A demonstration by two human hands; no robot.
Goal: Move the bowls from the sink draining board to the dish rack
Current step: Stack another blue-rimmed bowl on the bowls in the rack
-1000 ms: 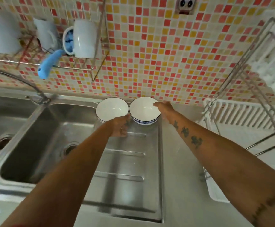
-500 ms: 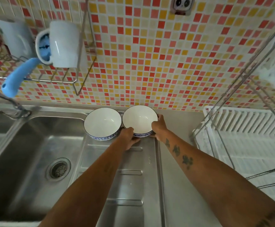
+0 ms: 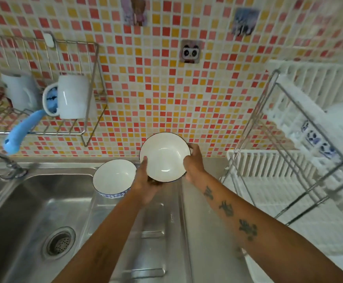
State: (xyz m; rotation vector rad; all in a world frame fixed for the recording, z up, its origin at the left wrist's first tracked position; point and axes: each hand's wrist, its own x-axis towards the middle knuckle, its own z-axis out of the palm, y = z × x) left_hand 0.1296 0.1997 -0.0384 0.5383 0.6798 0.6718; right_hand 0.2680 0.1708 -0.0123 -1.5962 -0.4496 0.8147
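Observation:
A white bowl with a dark rim (image 3: 164, 155) is lifted above the steel draining board (image 3: 158, 225) and tilted toward me. My left hand (image 3: 146, 180) grips its left and lower side, my right hand (image 3: 194, 162) its right side. A second white bowl with a blue pattern (image 3: 113, 177) stands on the draining board just left of my left hand. The white dish rack (image 3: 272, 164) in a metal frame stands to the right, with a blue-patterned white dish (image 3: 317, 139) on its upper tier.
A steel sink basin (image 3: 33, 211) with a drain lies at left, with the tap (image 3: 5, 160) behind it. A wire wall shelf (image 3: 44, 82) holds a white mug, a white jug and a blue brush. The tiled wall is close behind the bowls.
Both hands closed around the right bowl and raised it off the draining board, tilting it toward me. The left bowl stayed put. The camera view shifted upward.

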